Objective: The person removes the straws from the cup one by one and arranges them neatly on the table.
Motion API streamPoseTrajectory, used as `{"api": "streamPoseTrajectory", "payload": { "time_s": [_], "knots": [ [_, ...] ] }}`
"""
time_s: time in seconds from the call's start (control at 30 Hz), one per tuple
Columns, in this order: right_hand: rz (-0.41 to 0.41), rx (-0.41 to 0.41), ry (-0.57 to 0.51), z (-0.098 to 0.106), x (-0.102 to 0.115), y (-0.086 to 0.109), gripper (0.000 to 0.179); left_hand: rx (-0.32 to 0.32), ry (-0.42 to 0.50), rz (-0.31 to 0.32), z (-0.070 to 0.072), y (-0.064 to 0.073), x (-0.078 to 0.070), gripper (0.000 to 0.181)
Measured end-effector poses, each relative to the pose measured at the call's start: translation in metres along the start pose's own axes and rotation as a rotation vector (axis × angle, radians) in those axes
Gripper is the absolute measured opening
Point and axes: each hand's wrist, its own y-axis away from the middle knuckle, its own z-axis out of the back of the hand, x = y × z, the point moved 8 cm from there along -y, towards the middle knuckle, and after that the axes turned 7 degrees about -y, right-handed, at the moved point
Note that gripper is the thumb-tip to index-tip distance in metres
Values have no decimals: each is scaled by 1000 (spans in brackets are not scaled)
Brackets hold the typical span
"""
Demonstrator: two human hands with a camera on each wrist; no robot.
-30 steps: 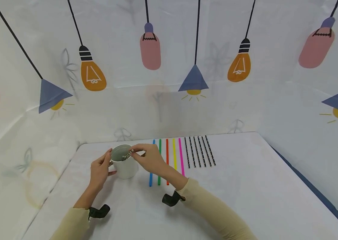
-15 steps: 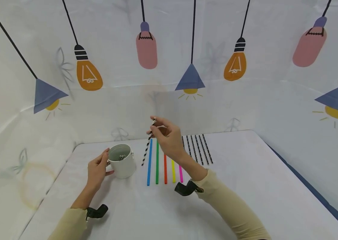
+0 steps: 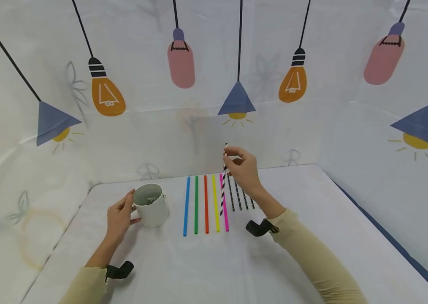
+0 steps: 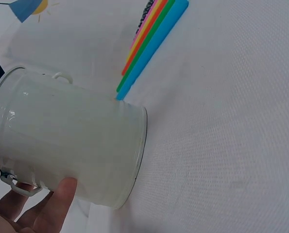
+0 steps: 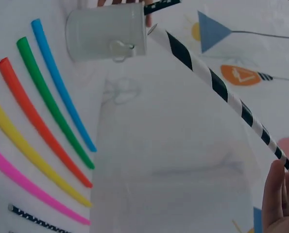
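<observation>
My left hand (image 3: 120, 215) holds a small white metal bucket (image 3: 155, 213) by its left side, with fingers at the handle loop, as the left wrist view shows. Inside the bucket, dark-and-white straw ends (image 3: 150, 201) show below the rim. My right hand (image 3: 245, 169) pinches a black-and-white striped straw (image 5: 222, 90) near its upper end, between thumb and fingers. That straw hangs steeply over the row, overlapping the pink straw (image 3: 226, 217) in the head view. Left of it lie a yellow straw (image 3: 215, 207), a red straw (image 3: 206, 207), a green straw (image 3: 196, 207) and a blue straw (image 3: 186, 207).
Several black dotted straws (image 3: 231, 194) lie right of the pink one, partly hidden by the right hand and forearm. The white table (image 3: 183, 270) ends at a back wall (image 3: 153, 139) printed with lamps and bulbs.
My right hand has come out of the bucket with the striped straw, lifted it, and carried it rightward past the coloured straws. The left hand stays on the bucket.
</observation>
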Motion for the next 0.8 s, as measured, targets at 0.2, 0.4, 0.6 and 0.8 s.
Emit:
{"api": "streamPoseTrajectory", "payload": {
  "time_s": [0.2, 0.4, 0.6, 0.8],
  "knots": [
    [-168, 33, -40, 35, -48, -7, 44, -11, 0, -7, 2, -5, -3, 57],
    [-297, -18, -33, 72, -87, -7, 41, -16, 4, -1, 3, -7, -5, 56],
    [-337, -78, 63, 105, -110, 0, 28, 0, -2, 7, 1, -4, -3, 56],
    [-398, -97, 168, 131, -132, 6, 30, -7, -17, 18, 1, 0, 1, 57]
  ]
}}
